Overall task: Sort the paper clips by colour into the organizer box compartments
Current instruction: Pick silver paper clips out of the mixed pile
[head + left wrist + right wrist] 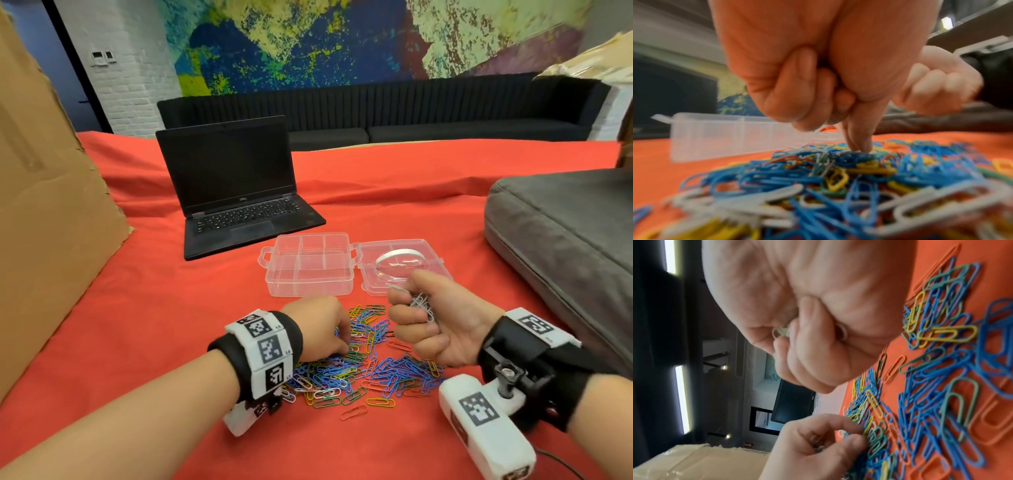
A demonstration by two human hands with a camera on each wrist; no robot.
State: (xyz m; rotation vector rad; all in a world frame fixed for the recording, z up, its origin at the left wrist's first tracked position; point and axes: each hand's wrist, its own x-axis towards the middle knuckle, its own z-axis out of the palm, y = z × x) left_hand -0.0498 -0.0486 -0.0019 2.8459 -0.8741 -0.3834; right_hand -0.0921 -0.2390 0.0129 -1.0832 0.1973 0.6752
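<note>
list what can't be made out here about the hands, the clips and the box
- How many white clips the right hand holds: its curled fingers cover most in the head and right wrist views.
- What the left hand pinches in the pile: hidden behind the hand in the head view, blurred in the left wrist view.
- What the round clear thing in the box lid is: too faint.

Bare red cloth (144, 329) lies left of the clips (370, 370) and between them and the box (308, 267), whose lid (400, 267) (a clear round thing lying in it) is folded open to the right. A laptop (236, 192) stands just behind the box. A cardboard sheet (51, 212) walls the left, a grey bag (561, 233) the right.
</note>
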